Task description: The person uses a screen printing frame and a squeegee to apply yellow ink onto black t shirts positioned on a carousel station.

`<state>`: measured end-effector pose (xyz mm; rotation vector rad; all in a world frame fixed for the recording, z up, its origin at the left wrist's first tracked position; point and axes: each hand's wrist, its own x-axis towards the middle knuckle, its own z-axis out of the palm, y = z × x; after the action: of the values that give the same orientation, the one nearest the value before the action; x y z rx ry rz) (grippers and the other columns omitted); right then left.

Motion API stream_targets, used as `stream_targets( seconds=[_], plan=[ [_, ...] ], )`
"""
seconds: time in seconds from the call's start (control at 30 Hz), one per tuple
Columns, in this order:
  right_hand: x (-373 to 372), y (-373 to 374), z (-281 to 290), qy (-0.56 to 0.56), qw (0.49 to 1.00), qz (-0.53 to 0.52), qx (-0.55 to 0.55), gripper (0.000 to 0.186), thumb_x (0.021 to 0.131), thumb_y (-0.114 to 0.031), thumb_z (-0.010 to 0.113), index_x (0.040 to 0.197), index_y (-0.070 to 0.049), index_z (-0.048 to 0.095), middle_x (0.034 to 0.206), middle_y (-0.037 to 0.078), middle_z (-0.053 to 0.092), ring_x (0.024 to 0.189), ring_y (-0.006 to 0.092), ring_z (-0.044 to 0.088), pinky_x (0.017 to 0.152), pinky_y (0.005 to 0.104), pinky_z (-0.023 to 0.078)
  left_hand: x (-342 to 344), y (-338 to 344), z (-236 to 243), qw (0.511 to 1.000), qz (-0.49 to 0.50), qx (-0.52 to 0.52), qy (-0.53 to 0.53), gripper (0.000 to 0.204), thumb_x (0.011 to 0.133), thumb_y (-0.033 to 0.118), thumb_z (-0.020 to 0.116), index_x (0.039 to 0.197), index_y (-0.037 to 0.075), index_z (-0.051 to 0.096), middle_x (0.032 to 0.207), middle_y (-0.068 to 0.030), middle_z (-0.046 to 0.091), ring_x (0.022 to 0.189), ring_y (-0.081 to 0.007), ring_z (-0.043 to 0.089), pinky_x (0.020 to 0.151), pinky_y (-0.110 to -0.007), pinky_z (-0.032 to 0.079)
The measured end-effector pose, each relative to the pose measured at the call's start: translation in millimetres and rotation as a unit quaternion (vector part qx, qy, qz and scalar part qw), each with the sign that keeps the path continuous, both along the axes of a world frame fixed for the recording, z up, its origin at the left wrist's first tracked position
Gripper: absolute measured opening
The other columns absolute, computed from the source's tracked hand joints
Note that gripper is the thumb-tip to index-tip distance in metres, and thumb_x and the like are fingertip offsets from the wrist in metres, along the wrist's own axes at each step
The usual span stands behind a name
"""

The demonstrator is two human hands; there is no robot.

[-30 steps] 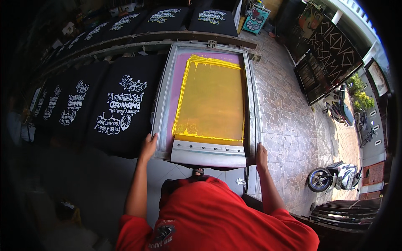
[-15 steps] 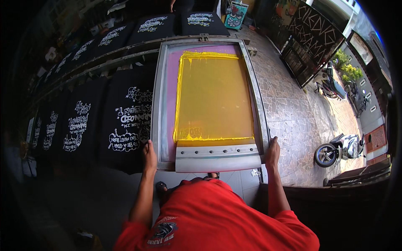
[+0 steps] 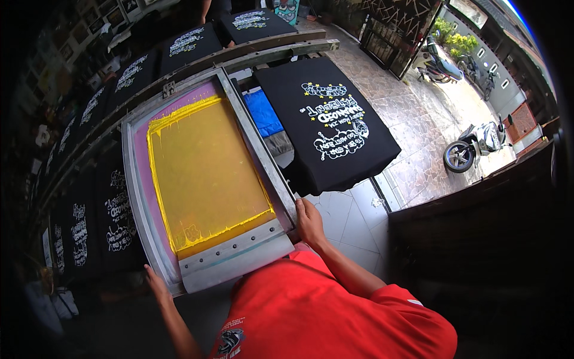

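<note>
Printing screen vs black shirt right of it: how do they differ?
The printing screen is framed in grey metal; the black shirt is fabric. The screen is ochre inside; the shirt is printed mostly white. Left hand and right hand hold the screen; neither touches the shirt. Both show yellow.

Grey-framed printing screen [image 3: 206,170], yellow-smeared inside, far end leftward

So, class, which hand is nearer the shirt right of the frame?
Right. The right hand holds the frame by its right edge, near the shirt; the left hand, the opposite edge.
</note>
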<state>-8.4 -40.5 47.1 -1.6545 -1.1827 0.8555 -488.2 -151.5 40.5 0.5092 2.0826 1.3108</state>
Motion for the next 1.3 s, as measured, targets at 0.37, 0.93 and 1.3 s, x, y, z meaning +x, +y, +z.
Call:
stream_targets(
  seconds=[0.37,0.93,1.3],
  plan=[
    [-3.2,9.9,-19.4,-0.021,0.998,0.001,-0.058,0.050,0.102,-0.039,0.040,0.094,0.005,0.061,0.077,0.021,0.061,0.073,0.0288,0.058,0.069,0.0418,0.044,1.2,13.4,-43.8,0.997,-0.001,-0.069,0.034,0.074,0.101,0.055,0.033,0.135,-0.010,0.046,0.140,-0.0229,0.048,0.130,-0.0348,0.045,0.107,-0.038,0.034],
    [-4.2,55.0,-31.6,0.002,0.999,-0.020,-0.041,0.057,0.103,-0.043,0.039,0.076,0.005,0.054,0.062,0.004,0.046,0.061,0.0137,0.039,0.058,0.0358,0.034,12.4,79.5,-31.1,0.998,-0.040,-0.008,0.054,0.064,0.103,0.045,0.035,0.128,-0.011,0.052,0.130,-0.0278,0.055,0.124,-0.0373,0.052,0.102,-0.039,0.039],
    [-0.4,57.0,-41.5,0.048,0.997,-0.027,-0.047,0.058,0.103,-0.045,0.038,0.080,0.003,0.061,0.065,0.000,0.046,0.063,0.0096,0.036,0.058,0.0302,0.033,15.5,89.1,-30.0,0.995,-0.076,-0.037,0.059,0.063,0.103,0.045,0.035,0.128,-0.011,0.051,0.131,-0.0274,0.055,0.124,-0.0372,0.051,0.103,-0.038,0.038]
  ],
)
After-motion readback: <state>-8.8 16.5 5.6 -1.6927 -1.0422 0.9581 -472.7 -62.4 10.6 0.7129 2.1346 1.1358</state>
